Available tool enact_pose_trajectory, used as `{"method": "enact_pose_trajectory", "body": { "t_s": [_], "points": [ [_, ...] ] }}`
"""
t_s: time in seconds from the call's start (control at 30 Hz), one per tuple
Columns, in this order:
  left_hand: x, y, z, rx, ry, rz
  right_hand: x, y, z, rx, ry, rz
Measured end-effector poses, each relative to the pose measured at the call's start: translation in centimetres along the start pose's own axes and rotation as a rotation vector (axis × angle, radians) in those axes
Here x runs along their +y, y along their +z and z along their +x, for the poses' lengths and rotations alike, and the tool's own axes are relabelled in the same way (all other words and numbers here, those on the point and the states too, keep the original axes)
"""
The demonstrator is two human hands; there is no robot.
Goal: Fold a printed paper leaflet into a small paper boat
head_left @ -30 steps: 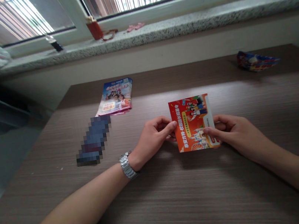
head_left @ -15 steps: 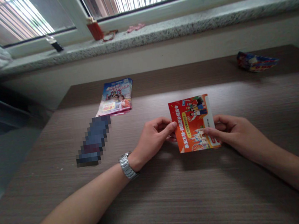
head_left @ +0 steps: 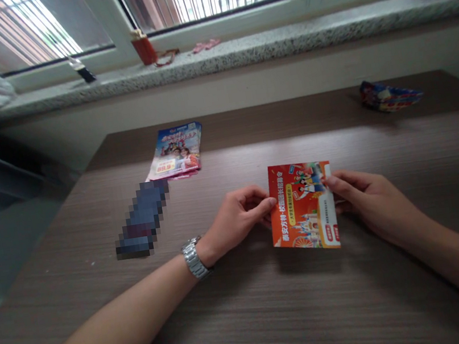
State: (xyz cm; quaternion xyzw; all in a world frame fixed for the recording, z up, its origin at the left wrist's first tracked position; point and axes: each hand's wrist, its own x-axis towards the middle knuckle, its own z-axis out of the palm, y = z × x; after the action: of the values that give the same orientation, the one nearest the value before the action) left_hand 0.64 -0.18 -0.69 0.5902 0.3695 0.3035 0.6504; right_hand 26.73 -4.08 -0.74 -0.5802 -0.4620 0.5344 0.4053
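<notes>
An orange-red printed flyer [head_left: 303, 212] is held a little above the brown desk, its main text running sideways. My left hand [head_left: 242, 216] pinches the flyer's left edge between thumb and fingers. On the opposite side, my right hand [head_left: 364, 195] grips the right edge near the upper corner, thumb on top. Both hands are closed on the paper, and some fingertips are hidden behind it. A shadow falls on the desk below the flyer.
A stack of blue and pink flyers [head_left: 177, 151] lies at the back left of the desk [head_left: 242, 314]. Nearer is a blurred dark object [head_left: 144, 219]. A folded colourful paper [head_left: 391, 97] rests at the back right. On the sill [head_left: 279, 44] stands a red item [head_left: 144, 48].
The flyer has moved slightly toward me and turned a little. My right hand's thumb has shifted from the lower part of the flyer up to its upper right edge.
</notes>
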Motion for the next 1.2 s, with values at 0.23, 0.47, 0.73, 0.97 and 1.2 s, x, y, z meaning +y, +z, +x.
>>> {"method": "enact_pose_trajectory", "body": {
  "t_s": [0.23, 0.47, 0.73, 0.97, 1.2],
  "points": [
    [-0.1, 0.0, 0.0, -0.025, 0.006, 0.042, 0.0, -0.2, 0.1, 0.028, 0.035, 0.078],
    [-0.1, -0.2, 0.0, -0.026, 0.007, 0.057, -1.0, 0.2, -0.1, 0.077, -0.002, 0.041],
    [0.0, 0.0, 0.0, -0.034, 0.01, 0.064, -0.4, -0.1, 0.3, 0.045, 0.026, 0.113],
    [0.0, -0.1, -0.1, -0.045, 0.011, 0.106, -0.2, -0.6, 0.4, 0.094, -0.012, 0.005],
    [-0.1, -0.1, 0.0, -0.035, 0.016, 0.091, -0.6, -0.3, 0.4, 0.111, -0.065, -0.013]
  ]
}}
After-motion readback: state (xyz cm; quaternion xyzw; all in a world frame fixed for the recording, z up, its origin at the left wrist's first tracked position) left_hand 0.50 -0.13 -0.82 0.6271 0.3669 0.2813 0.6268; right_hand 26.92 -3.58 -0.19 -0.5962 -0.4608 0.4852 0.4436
